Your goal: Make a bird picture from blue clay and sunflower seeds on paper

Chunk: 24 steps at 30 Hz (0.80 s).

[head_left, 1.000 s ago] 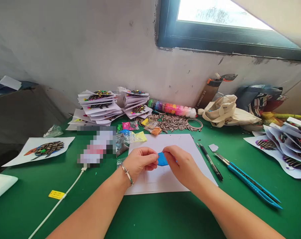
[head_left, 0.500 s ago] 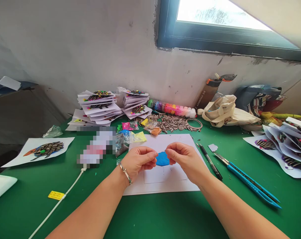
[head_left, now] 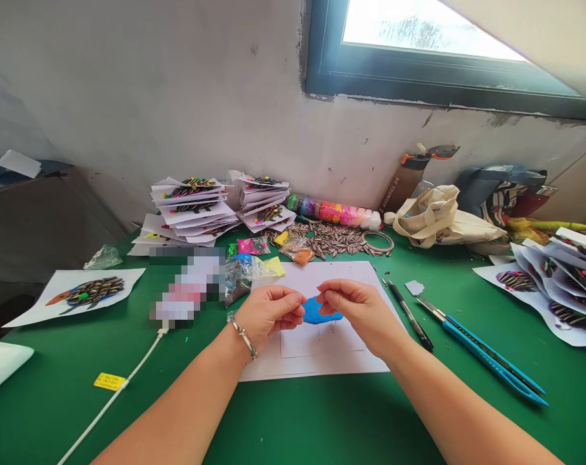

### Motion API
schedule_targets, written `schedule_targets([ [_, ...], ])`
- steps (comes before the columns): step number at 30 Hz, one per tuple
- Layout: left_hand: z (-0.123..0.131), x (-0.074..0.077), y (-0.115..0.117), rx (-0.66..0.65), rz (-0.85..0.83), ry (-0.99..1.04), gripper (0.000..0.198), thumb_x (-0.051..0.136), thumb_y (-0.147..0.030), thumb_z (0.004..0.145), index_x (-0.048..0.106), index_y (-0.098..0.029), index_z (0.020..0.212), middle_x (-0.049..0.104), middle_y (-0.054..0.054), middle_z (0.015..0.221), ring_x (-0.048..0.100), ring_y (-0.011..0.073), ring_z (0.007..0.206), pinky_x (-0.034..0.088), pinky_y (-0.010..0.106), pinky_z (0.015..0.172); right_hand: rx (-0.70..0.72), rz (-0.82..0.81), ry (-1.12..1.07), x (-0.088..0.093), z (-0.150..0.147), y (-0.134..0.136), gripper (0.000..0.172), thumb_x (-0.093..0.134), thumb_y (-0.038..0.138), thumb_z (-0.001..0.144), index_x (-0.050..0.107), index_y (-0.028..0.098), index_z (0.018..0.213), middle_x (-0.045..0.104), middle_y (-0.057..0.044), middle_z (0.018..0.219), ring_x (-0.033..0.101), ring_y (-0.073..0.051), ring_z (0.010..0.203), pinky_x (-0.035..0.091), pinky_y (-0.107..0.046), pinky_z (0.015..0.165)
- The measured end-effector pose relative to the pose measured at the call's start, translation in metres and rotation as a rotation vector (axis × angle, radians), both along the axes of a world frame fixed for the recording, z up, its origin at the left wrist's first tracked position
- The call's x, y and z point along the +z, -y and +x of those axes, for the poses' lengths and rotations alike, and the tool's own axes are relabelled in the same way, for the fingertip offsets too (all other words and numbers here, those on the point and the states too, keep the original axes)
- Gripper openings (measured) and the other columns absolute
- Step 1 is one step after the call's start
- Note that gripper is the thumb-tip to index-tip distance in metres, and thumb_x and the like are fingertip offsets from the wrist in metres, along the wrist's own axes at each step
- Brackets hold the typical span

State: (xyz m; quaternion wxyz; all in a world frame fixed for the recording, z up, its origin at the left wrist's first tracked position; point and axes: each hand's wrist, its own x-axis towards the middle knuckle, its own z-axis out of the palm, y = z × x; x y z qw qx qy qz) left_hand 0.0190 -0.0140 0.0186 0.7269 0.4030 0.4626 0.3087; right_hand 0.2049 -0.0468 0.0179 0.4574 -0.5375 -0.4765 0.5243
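Observation:
Both hands hover over a white sheet of paper (head_left: 316, 361) on the green table. On the sheet is a flat blue clay patch (head_left: 323, 312), partly covered by my fingers, with thin drawn lines below it. My left hand (head_left: 274, 311), with a silver bangle at the wrist, is pinched at the patch's left side. My right hand (head_left: 353, 307) is pinched too, close to the left fingertips and in front of the patch. Whatever the fingertips hold, if anything, is too small to make out.
A black pen (head_left: 411, 315) and a blue tweezers-like tool (head_left: 486, 355) lie to the right. Behind the sheet are clay bags (head_left: 272, 267) and a heap of sunflower seeds (head_left: 334, 239). Paper stacks (head_left: 190, 213) stand back left. A seed picture (head_left: 94, 292) and white cable (head_left: 128, 381) lie left.
My right hand has shifted slightly left, towards the left fingertips, so more of the blue clay patch's right side shows. My left hand has barely moved.

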Motion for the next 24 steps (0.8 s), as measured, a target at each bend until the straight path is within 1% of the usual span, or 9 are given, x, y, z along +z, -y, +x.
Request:
schedule_targets([
  [5, 0.0000, -0.0005, -0.0006, 0.000, -0.005, 0.002, 0.042, 0.087, -0.046, 0.049, 0.068, -0.016, 0.071, 0.067, 0.001, 0.062, 0.062, 0.0128, 0.060, 0.048, 0.027, 0.065, 0.019, 0.024, 0.007, -0.0010, 0.0017, 0.0013, 0.016, 0.067, 0.034, 0.078, 0.065, 0.018, 0.079, 0.060, 0.002, 0.069, 0.055, -0.011, 0.063, 0.045, -0.025, 0.061],
  [9, 0.0008, -0.0003, -0.0007, 0.006, 0.002, 0.014, 0.039, 0.088, -0.044, 0.050, 0.065, -0.016, 0.067, 0.064, -0.001, 0.058, 0.060, 0.0117, 0.057, 0.046, 0.026, 0.062, -0.033, 0.056, 0.044, -0.0019, 0.0031, 0.0006, 0.022, 0.065, 0.038, 0.080, 0.060, 0.018, 0.072, 0.054, 0.004, 0.060, 0.050, -0.009, 0.057, 0.041, -0.023, 0.057],
  [12, 0.0011, -0.0007, -0.0003, 0.005, 0.006, 0.020, 0.039, 0.088, -0.043, 0.051, 0.065, -0.015, 0.066, 0.063, -0.001, 0.056, 0.059, 0.0114, 0.055, 0.046, 0.025, 0.060, -0.049, 0.034, 0.020, -0.0017, 0.0029, 0.0001, 0.023, 0.063, 0.040, 0.081, 0.059, 0.018, 0.076, 0.061, 0.002, 0.065, 0.056, -0.011, 0.058, 0.046, -0.025, 0.060],
  [14, 0.0011, -0.0011, -0.0003, 0.000, 0.000, 0.018, 0.039, 0.087, -0.043, 0.051, 0.065, -0.015, 0.066, 0.064, 0.000, 0.057, 0.060, 0.0119, 0.056, 0.047, 0.026, 0.061, -0.028, 0.012, -0.011, -0.0013, 0.0022, 0.0003, 0.021, 0.062, 0.039, 0.081, 0.061, 0.018, 0.082, 0.066, -0.001, 0.072, 0.062, -0.014, 0.063, 0.049, -0.029, 0.065],
  [16, 0.0006, -0.0015, -0.0006, -0.003, -0.003, 0.015, 0.039, 0.087, -0.043, 0.052, 0.066, -0.015, 0.069, 0.066, 0.001, 0.060, 0.061, 0.0128, 0.058, 0.048, 0.027, 0.063, -0.009, 0.000, -0.026, -0.0011, 0.0014, 0.0008, 0.020, 0.063, 0.037, 0.080, 0.063, 0.017, 0.086, 0.068, -0.003, 0.078, 0.064, -0.016, 0.068, 0.050, -0.031, 0.070],
  [20, -0.0013, -0.0023, -0.0022, 0.002, 0.004, 0.019, 0.042, 0.087, -0.044, 0.053, 0.070, -0.014, 0.079, 0.069, 0.003, 0.065, 0.064, 0.0142, 0.062, 0.049, 0.028, 0.066, -0.022, 0.002, -0.021, -0.0023, 0.0010, 0.0005, 0.024, 0.064, 0.034, 0.079, 0.065, 0.017, 0.095, 0.068, -0.004, 0.082, 0.063, -0.015, 0.071, 0.050, -0.031, 0.072],
  [22, -0.0024, -0.0026, -0.0035, 0.010, 0.003, 0.022, 0.043, 0.087, -0.043, 0.053, 0.071, -0.014, 0.081, 0.068, 0.003, 0.064, 0.064, 0.0149, 0.062, 0.050, 0.029, 0.068, -0.054, 0.006, -0.030, -0.0031, 0.0015, -0.0008, 0.026, 0.065, 0.032, 0.077, 0.063, 0.019, 0.100, 0.066, -0.001, 0.078, 0.061, -0.014, 0.068, 0.048, -0.029, 0.068],
  [24, -0.0033, -0.0027, -0.0052, 0.028, 0.003, 0.017, 0.043, 0.087, -0.043, 0.053, 0.071, -0.014, 0.080, 0.068, 0.002, 0.064, 0.065, 0.0151, 0.061, 0.051, 0.029, 0.068, -0.087, 0.011, -0.040, -0.0028, 0.0025, -0.0027, 0.022, 0.067, 0.030, 0.075, 0.063, 0.020, 0.095, 0.062, 0.002, 0.071, 0.057, -0.013, 0.063, 0.046, -0.027, 0.063],
])
